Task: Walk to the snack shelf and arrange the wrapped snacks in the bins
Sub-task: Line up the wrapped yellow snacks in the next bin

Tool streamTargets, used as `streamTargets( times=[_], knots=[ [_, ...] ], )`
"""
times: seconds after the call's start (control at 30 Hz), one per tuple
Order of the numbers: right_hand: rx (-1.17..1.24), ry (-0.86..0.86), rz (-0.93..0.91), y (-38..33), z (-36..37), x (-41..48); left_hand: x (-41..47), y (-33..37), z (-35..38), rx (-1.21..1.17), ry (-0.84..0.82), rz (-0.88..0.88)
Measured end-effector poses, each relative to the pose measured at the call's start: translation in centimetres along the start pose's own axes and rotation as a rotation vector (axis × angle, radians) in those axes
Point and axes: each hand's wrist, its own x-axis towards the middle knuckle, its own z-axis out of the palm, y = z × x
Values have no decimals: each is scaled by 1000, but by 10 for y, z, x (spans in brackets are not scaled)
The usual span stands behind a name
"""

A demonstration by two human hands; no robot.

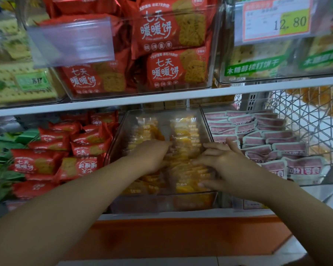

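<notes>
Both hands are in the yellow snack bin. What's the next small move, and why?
Probably slide the right hand back to square the right row of yellow packets in the clear bin: its front packets lie loose and uneven under the spread fingers, while the left hand rests at the middle.

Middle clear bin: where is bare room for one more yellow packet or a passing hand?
In the clear bin, a bare strip lies between its left wall and the yellow packets; a thinner one along its back wall. Crowded: centre under the left hand and right hand, red packets at left, pink packets at right.
</notes>
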Motion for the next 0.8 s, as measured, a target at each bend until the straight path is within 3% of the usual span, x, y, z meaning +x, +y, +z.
streamTargets(
  times=[0.13, 0.3, 0.53, 0.63, 0.8],
  knots=[
    [-28, 20, 2, -1, 3, -1, 2, 5, 4, -167, 81, -14],
    [-51, 40, -16, -1, 4, -2, 10, 8, 5, -586, 52, -164],
    [4, 67, -32, 1, 5, -3, 19, 11, -4, -635, -171, -204],
    [15, 115, -50, 3, 8, -1, 15, 13, -6, -779, -267, -240],
    [13, 191, -63, 8, 17, -7, 6, 24, -12, -956, -362, -139]
  ],
)
